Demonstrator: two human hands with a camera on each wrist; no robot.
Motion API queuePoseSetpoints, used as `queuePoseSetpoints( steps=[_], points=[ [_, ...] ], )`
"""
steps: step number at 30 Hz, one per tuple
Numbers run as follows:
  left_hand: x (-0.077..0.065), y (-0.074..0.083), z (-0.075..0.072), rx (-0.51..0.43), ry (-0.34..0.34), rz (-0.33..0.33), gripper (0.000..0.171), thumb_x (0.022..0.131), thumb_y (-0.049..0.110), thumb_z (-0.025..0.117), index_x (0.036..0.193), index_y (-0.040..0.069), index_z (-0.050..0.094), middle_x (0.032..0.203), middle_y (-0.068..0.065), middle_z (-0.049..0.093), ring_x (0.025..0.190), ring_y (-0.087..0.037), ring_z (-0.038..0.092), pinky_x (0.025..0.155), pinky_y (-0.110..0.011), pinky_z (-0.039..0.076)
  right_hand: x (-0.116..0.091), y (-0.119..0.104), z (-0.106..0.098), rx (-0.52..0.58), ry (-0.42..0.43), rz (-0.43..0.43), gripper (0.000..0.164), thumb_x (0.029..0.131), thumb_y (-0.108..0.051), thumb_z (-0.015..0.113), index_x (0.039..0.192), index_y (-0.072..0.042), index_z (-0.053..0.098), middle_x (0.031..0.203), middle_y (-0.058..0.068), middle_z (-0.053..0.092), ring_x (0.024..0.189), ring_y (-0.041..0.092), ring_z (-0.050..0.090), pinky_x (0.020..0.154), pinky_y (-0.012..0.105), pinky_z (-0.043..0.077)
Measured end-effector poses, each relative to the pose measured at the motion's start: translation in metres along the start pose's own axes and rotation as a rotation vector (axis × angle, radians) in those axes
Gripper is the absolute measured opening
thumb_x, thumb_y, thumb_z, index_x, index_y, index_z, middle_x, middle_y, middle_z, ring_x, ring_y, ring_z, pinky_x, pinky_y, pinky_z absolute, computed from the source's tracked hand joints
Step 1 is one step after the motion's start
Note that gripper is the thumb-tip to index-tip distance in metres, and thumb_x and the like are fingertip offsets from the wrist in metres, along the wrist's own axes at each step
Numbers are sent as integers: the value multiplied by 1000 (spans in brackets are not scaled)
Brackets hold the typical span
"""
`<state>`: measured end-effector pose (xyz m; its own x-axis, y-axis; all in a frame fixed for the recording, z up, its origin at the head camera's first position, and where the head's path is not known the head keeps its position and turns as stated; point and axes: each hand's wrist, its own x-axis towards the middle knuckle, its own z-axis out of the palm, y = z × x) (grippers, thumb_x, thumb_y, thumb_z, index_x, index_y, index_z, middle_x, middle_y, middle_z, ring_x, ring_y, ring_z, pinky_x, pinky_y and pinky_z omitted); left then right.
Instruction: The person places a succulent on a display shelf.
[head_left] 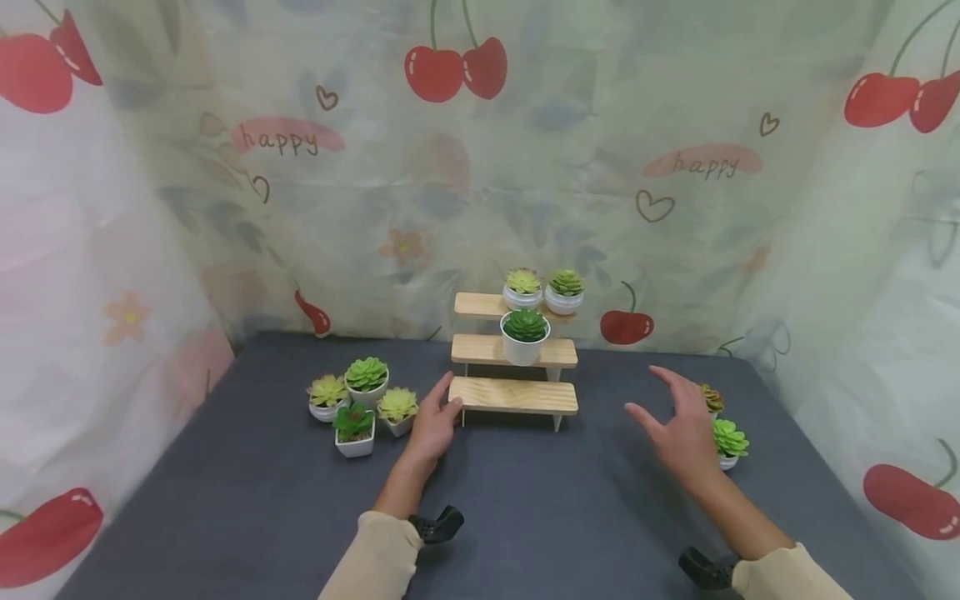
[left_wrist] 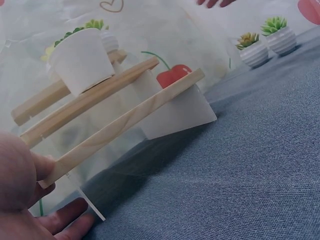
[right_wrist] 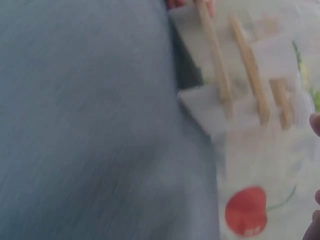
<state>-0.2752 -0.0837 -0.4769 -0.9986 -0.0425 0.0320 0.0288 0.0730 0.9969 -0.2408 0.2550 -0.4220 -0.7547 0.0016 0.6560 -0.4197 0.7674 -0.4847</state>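
Observation:
A three-tier wooden shelf stand (head_left: pixel 513 395) with white side supports is at the back middle of the table. My left hand (head_left: pixel 433 427) pinches the left end of its lowest board, thumb (left_wrist: pixel 44 166) on top and fingers below. Over the table to the right of the stand, my right hand (head_left: pixel 684 429) is held in the air, fingers spread and nothing in it. One dark green succulent in a white pot (head_left: pixel 525 337) sits on the middle board. Two more, a pale succulent (head_left: pixel 522 287) and a green succulent (head_left: pixel 564 291), share the top board.
Left of the stand, several potted succulents (head_left: pixel 356 430) cluster on the dark tablecloth (head_left: pixel 247 500). Beyond my right hand are two more, a reddish succulent (head_left: pixel 711 398) and a bright green succulent (head_left: pixel 729 442). A cherry-print curtain (head_left: pixel 480 167) hangs behind and along both sides.

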Motion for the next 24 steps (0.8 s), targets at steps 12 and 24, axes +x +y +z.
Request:
queuePoseSetpoints(
  steps=[12,24],
  points=[
    [2,-3,-1,21,12,-5,52,103,8,46,153,8,32,154,-20,29,128,-36,46,101,-50,42,-28,41,-38,-102,60,-55,71,64,-3,87,127,6,55,122,26,56,112,45,48,94,57,30],
    [1,-2,0,14,-2,-1,52,103,9,46,153,7,31,154,-21,29,129,-36,46,101,-51,42,-52,66,-53,-159,38,67,80,66,-8,86,134,9,46,130,35,46,119,52,40,103,62,23]
  ],
)
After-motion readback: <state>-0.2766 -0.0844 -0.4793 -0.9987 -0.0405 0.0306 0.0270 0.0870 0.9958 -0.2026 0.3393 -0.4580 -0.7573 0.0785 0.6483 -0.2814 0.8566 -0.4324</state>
